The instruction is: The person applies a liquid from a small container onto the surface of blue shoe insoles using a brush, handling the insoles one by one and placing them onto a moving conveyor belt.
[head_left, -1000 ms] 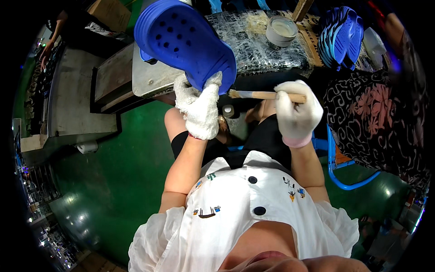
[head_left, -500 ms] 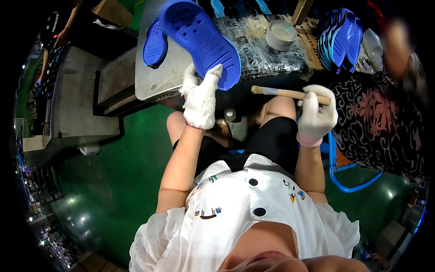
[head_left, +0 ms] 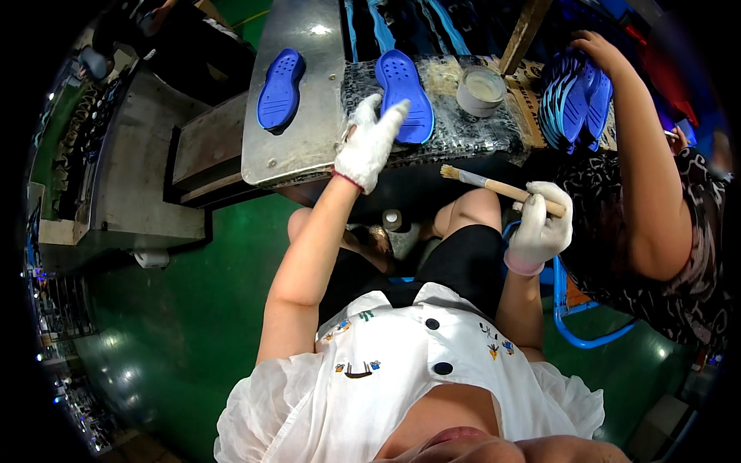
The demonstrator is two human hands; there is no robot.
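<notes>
A blue shoe sole (head_left: 407, 96) with holes toward its far end rests on the plastic-wrapped part of the bench. My left hand (head_left: 366, 148), in a white knit glove, is at its near left side with fingers apart. One fingertip overlaps the sole's edge; whether it touches, I cannot tell. In my gloved right hand (head_left: 542, 224) is a paintbrush (head_left: 502, 187), gripped by its wooden handle, bristles pointing left above my lap. Another blue sole (head_left: 279, 91) lies on the metal bench top to the left. A round white tub (head_left: 481, 91) of pale contents stands right of the nearer sole.
Stacked blue soles (head_left: 575, 100) stand at the right end of the bench, with a co-worker's hand (head_left: 598, 50) on them. A wooden post (head_left: 526, 35) rises behind the tub. Blue strips (head_left: 380, 27) lie at the back. A metal cabinet (head_left: 143, 162) is at left.
The sole, held up in my left hand before, now lies on the wrapped bench surface. My left hand has moved right. My right hand has lowered slightly with the brush. The co-worker's arm has reached the stack.
</notes>
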